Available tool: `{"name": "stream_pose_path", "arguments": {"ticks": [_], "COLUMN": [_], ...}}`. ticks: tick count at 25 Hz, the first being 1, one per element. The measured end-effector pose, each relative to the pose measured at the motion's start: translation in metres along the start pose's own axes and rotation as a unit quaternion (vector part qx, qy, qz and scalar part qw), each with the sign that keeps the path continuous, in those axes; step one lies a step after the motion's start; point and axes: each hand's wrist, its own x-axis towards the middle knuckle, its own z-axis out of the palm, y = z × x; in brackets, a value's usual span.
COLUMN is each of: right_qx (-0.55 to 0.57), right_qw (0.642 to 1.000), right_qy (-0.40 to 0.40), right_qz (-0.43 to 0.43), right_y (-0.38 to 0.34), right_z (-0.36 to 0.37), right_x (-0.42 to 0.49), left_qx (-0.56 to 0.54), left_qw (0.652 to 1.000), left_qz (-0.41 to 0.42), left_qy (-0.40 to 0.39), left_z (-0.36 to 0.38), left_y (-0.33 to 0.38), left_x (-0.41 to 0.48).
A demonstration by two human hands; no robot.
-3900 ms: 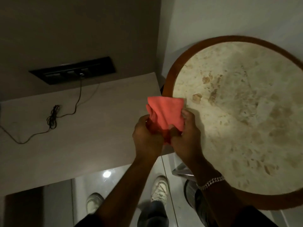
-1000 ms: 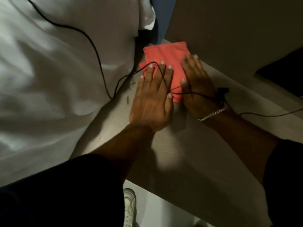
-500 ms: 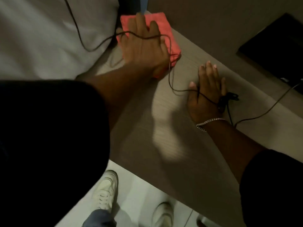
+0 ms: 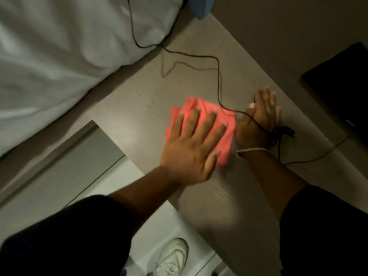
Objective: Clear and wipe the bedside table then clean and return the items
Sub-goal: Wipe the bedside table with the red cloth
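A folded red cloth (image 4: 199, 105) lies on the pale wood-grain bedside table (image 4: 139, 108), near its middle. My left hand (image 4: 193, 148) presses flat on the cloth with fingers spread. My right hand (image 4: 258, 120) rests flat on the table just right of the cloth, holding nothing. A thin black cable (image 4: 191, 54) runs from the bed across the table, over the cloth's corner and over my right hand, to a bundled coil (image 4: 282, 132) by my wrist.
White bedding (image 4: 59, 46) borders the table on the left. A black wall panel (image 4: 342, 86) sits at the right, and a blue object (image 4: 201, 6) at the far corner. Below the table's near edge is a glossy floor with my white shoe (image 4: 173, 257).
My left hand has slid the cloth from the far corner by the bed toward the middle, next to my right hand. The right hand stayed flat on the table.
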Motion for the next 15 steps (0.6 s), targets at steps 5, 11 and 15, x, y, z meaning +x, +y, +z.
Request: {"name": "stream_pose_path", "arguments": {"ticks": [5,11,15], "right_qx": [-0.038,-0.072,-0.096], "right_qw": [0.999,0.997,0.995], "right_qy": [0.013,0.013,-0.02], "right_qz": [-0.017,-0.019,-0.015], "right_y": [0.003,0.0,-0.001], "right_z": [0.006,0.005,0.006], "right_x": [0.0,-0.003,0.0], "left_qx": [0.024,0.076,0.009], "left_qw": [0.999,0.995,1.0], "left_qz": [-0.019,-0.062,0.014], "left_qy": [0.024,0.02,0.02], "left_z": [-0.023,-0.024,-0.016], "left_y": [-0.084,-0.116,-0.056], "left_x": [-0.009,-0.019,-0.051]}}
